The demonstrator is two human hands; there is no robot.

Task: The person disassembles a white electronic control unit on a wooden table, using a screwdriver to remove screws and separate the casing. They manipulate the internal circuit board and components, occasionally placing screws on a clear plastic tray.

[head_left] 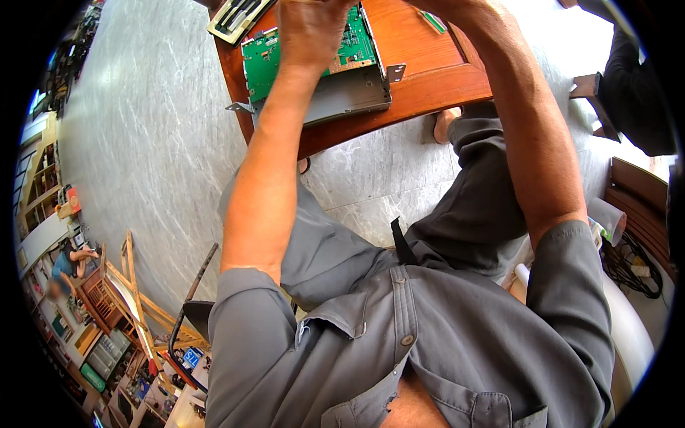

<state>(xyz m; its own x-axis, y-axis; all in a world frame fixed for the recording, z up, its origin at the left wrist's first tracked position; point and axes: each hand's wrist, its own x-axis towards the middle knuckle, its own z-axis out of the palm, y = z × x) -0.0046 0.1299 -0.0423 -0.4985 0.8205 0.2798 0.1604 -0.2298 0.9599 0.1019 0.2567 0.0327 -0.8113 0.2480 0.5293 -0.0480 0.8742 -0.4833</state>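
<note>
A green circuit board (262, 68) lies in an open grey metal case (349, 93) with bracket ears, on a reddish wooden table (435, 85). My left hand (312, 32) is over the board at the top edge of the picture. Its fingers are blurred and cut off, so whether it holds anything does not show. My right forearm reaches up across the table's right side, and the hand on it lies beyond the top edge. To the left of the board sits a pale tool case (239, 20) with dark, slim tools in it.
A small green and white strip (433, 21) rests on the table. Grey marbled floor (157, 107) spreads to the left. At the right are a dark stool (589, 89) and a coil of black cable (637, 267). Wooden frames (135, 299) and another person (68, 271) are far left.
</note>
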